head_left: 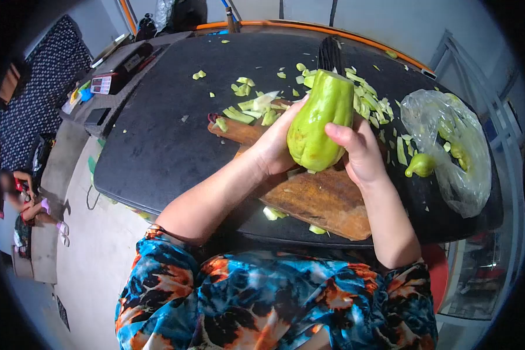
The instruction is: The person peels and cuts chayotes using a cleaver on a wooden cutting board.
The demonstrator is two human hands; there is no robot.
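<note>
Both my hands hold a large pale-green chayote [319, 125] upright above a wooden cutting board [321, 201]. Its upper end is cut off flat. My left hand [279, 140] supports it from the left, with most of its fingers hidden behind the chayote. On the right side, my right hand [360, 149] grips it with the thumb pressed on the front and the other fingers mostly out of sight. Cut green pieces [367, 99] lie behind the chayote, and more peelings [248, 111] rest on the board's left end.
A clear plastic bag [455, 157] with chayotes inside lies on the right of the black table [163, 140]. A small chayote [420, 165] sits by its opening. Further left are a scale-like device [108, 81] and a dark phone-like object [97, 116]. A person [32, 201] sits far left.
</note>
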